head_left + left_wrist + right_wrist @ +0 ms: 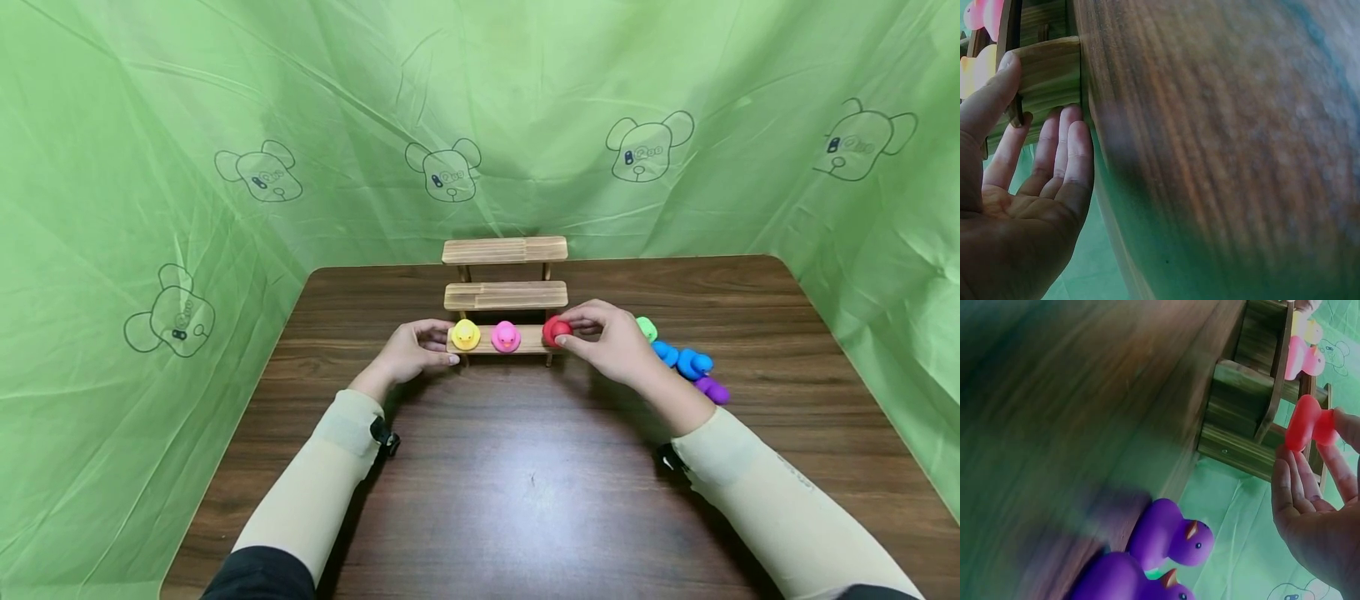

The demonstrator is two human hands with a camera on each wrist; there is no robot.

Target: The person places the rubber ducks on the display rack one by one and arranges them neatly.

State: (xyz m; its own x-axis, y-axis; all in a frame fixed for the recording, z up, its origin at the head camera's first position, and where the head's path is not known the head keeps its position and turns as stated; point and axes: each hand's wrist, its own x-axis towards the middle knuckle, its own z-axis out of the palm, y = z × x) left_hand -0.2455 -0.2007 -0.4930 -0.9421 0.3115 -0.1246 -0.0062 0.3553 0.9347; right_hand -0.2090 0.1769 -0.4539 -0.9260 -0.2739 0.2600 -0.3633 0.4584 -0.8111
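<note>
In the head view, a three-step wooden display stand (pixel 506 295) is on the table, with a yellow rubber duck (pixel 466 335) and a pink rubber duck (pixel 506 337) on its lowest step. My left hand (pixel 411 350) grips the left end of that step. Its thumb lies at the front edge and its fingers reach behind, as the left wrist view shows on the wood (pixel 1047 69). At the step's right end, my right hand (pixel 611 342) pinches a red rubber duck (pixel 557 331) between thumb and fingers. The right wrist view shows this red duck (pixel 1305 423) close over the step.
Right of my right hand, a green duck (pixel 647 328), blue ducks (pixel 693 364) and a purple duck (pixel 712 390) lie in a slanting row on the dark wooden table (pixel 517 483). A green cloth (pixel 525 192) with mouse drawings hangs behind the table and along its sides.
</note>
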